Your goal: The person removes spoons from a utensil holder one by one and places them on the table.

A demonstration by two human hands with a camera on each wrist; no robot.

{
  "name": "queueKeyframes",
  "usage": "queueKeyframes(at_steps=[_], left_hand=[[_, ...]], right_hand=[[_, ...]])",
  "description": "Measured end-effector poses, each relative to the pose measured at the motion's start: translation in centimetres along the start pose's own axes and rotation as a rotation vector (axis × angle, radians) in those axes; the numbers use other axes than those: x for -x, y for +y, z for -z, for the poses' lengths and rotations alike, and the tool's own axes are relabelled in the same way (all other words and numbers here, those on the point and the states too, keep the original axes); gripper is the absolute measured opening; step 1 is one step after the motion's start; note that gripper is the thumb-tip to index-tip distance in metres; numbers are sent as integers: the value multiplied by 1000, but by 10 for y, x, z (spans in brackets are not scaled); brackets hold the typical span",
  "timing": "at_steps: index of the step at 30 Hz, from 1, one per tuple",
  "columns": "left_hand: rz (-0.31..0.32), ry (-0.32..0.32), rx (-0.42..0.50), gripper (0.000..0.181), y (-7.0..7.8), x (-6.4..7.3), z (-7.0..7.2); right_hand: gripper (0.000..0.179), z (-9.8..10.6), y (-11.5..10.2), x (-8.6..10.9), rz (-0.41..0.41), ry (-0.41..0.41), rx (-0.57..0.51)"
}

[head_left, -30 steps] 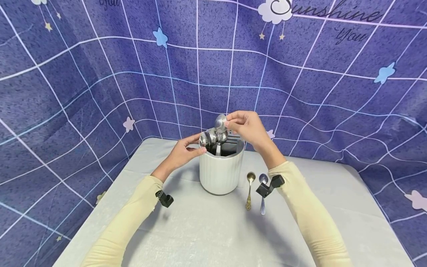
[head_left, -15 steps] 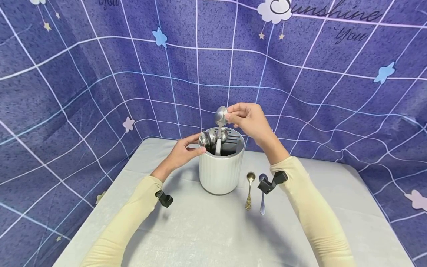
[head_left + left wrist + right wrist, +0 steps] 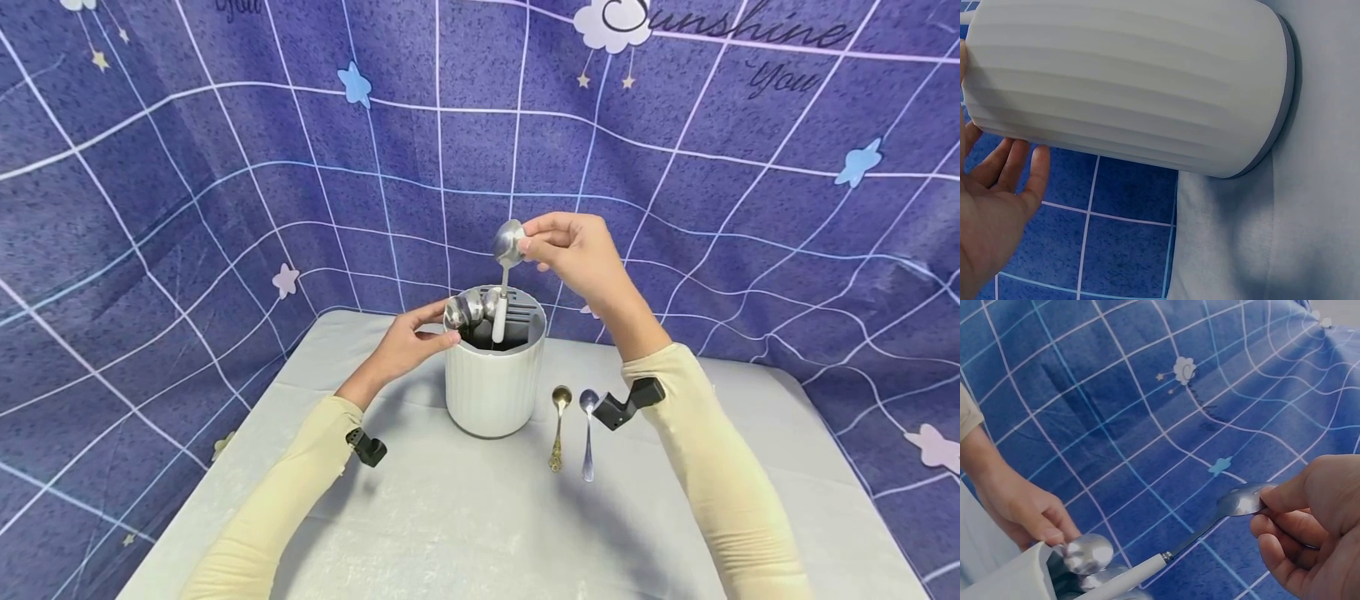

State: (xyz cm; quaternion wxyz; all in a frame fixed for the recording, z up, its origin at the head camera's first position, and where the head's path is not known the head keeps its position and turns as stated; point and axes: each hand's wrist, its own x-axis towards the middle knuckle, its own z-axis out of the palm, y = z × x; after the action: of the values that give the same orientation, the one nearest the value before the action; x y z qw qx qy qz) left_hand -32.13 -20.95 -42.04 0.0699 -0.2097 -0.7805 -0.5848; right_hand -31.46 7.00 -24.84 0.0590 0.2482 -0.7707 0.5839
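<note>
My right hand (image 3: 573,254) pinches a spoon (image 3: 1238,503) by the edge of its metal bowl. Its white handle (image 3: 500,319) points down, the lower end at the mouth of a white ribbed utensil holder (image 3: 491,396). At the holder's left rim is my left hand (image 3: 411,343), thumb in front and fingers round the far side; the left wrist view shows those fingers (image 3: 1016,165) against the ribbed wall. Several metal spoons (image 3: 472,307) stand bowl-up inside the holder beside my left hand, their handles hidden.
A gold-coloured spoon (image 3: 559,425) with an ornate handle and a silver spoon (image 3: 588,437) lie side by side on the pale tablecloth (image 3: 450,517), right of the holder. Dark slots (image 3: 519,312) show inside the holder at the back. A blue patterned curtain (image 3: 675,208) hangs behind.
My right hand has risen and shifted slightly right, drawing the spoon up so more of its white handle shows above the holder. My left hand stays at the rim.
</note>
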Motion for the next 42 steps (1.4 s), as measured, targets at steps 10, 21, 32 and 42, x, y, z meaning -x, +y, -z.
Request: queueKeyframes(at_steps=[10,21,32,42], left_hand=[[-4,-7,-7,60,1,-1,0],[4,-3,-7,60,0,-1,0],[-3,1,0,59,2,-1,0],[1,-1,1,59,2,-1,-1]], right_hand=[[17,20,-9,6,13,67,-32],[16,54,-3,18,-3,115,-82],[9,76,25,30,-65,129,-89],[16,89,52,42,-126,122,-71]])
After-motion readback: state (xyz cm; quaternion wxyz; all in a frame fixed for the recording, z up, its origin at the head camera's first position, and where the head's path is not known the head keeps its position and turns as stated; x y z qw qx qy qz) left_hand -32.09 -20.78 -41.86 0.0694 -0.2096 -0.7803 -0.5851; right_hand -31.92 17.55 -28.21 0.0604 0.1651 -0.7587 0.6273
